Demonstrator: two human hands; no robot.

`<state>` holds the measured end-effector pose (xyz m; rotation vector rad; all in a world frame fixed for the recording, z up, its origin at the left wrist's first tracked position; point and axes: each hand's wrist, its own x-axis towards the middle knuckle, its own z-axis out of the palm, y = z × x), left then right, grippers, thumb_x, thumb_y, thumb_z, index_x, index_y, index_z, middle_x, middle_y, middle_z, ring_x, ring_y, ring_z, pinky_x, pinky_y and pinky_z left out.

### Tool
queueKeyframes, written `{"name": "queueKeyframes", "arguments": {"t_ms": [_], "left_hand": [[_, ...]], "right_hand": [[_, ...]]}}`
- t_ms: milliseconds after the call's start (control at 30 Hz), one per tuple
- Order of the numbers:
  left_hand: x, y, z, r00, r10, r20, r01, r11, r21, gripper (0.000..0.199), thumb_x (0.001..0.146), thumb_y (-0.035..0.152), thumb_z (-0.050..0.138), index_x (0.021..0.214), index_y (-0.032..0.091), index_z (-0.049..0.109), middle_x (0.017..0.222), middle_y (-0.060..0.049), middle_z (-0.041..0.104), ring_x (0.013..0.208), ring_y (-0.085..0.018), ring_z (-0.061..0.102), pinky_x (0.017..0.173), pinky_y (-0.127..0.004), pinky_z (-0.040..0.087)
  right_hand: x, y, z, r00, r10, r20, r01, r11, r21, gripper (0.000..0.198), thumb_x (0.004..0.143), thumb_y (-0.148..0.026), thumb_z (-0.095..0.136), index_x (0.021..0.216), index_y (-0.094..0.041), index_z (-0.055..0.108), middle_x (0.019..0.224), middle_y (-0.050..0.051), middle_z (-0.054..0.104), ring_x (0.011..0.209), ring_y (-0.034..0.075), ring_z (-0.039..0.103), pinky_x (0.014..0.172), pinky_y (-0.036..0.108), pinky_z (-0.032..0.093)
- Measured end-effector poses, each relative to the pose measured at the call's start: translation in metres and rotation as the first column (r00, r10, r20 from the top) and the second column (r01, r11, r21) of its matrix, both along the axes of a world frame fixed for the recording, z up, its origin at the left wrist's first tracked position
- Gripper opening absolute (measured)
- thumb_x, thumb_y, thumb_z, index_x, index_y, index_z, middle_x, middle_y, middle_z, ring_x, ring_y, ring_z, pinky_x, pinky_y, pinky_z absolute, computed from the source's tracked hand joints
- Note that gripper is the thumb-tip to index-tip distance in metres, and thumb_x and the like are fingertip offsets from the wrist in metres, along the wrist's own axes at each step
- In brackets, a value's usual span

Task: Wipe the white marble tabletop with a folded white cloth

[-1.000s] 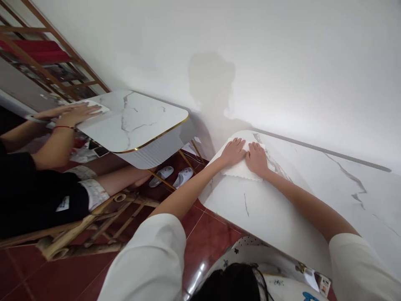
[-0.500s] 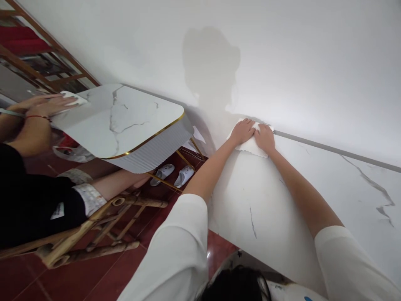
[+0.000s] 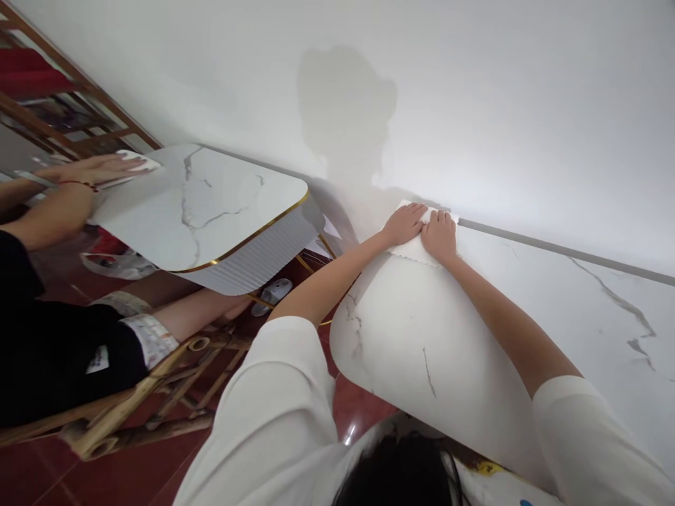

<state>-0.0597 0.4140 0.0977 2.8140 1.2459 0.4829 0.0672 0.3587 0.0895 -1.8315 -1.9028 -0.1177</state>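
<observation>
A white cloth (image 3: 416, 251) with a wavy edge lies against the far edge of the marble-patterned table (image 3: 422, 323), close to the wall. My left hand (image 3: 403, 223) rests flat on the cloth's left part, fingers stretched out. Beside it my right hand (image 3: 440, 235) presses on the cloth's right part, also with extended fingers. The thumbs nearly meet. Both arms reach straight forward over the tabletop, and the cloth's middle is partly hidden beneath the hands.
At left, another person's hands (image 3: 108, 169) press a white cloth (image 3: 145, 163) on a second marble-patterned table (image 3: 226, 204) with a gold rim. That person sits on a bamboo chair (image 3: 137, 393). A slipper (image 3: 275, 294) lies on the red tiled floor. The white wall (image 3: 500, 105) runs behind both tables.
My hands and the cloth have slid slightly left, and my left arm has swung outward, uncovering the table's rounded corner. The other person's hands and cloth have moved right.
</observation>
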Motion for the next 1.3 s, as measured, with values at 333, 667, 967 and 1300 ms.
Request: {"name": "queueKeyframes", "arguments": {"t_ms": [333,667,967,1300], "left_hand": [[-0.043,-0.056,-0.005,0.999,0.047,-0.008,-0.047,0.999,0.012,0.051,0.093,0.032,0.028,0.139,0.012,0.04,0.147,-0.012,0.042,0.139,-0.024,0.033,0.116,-0.041,0.025],[-0.085,-0.152,-0.004,0.997,0.066,-0.025,-0.066,0.997,0.029,0.054,0.094,0.038,0.028,0.14,0.01,0.038,0.148,-0.015,0.041,0.14,-0.025,0.031,0.116,-0.045,0.025],[-0.083,-0.238,-0.005,0.975,0.221,-0.029,-0.22,0.975,0.044,0.054,0.091,0.035,0.031,0.139,0.011,0.04,0.146,-0.016,0.043,0.138,-0.029,0.034,0.112,-0.047,0.03],[-0.032,-0.281,-0.002,0.952,0.3,-0.055,-0.297,0.954,0.051,0.055,0.088,0.03,0.035,0.137,0.008,0.043,0.144,-0.015,0.046,0.136,-0.03,0.037,0.112,-0.045,0.029]], "right_hand": [[-0.035,-0.053,0.001,0.996,0.09,-0.024,-0.091,0.995,-0.038,0.046,0.092,-0.019,0.032,0.131,0.0,0.045,0.139,0.025,0.045,0.13,0.035,0.036,0.104,0.048,0.028],[-0.063,-0.143,0.007,0.982,0.188,-0.035,-0.191,0.977,-0.091,0.051,0.093,-0.022,0.034,0.138,0.001,0.041,0.144,0.024,0.041,0.134,0.036,0.033,0.108,0.049,0.026],[-0.058,-0.21,0.013,0.948,0.319,-0.006,-0.316,0.935,-0.159,0.053,0.093,-0.024,0.034,0.141,-0.001,0.039,0.147,0.021,0.038,0.136,0.035,0.031,0.111,0.048,0.026],[-0.013,-0.247,0.013,0.938,0.345,0.017,-0.337,0.924,-0.178,0.052,0.093,-0.022,0.035,0.14,-0.002,0.039,0.148,0.021,0.038,0.137,0.034,0.03,0.111,0.048,0.026]]}}
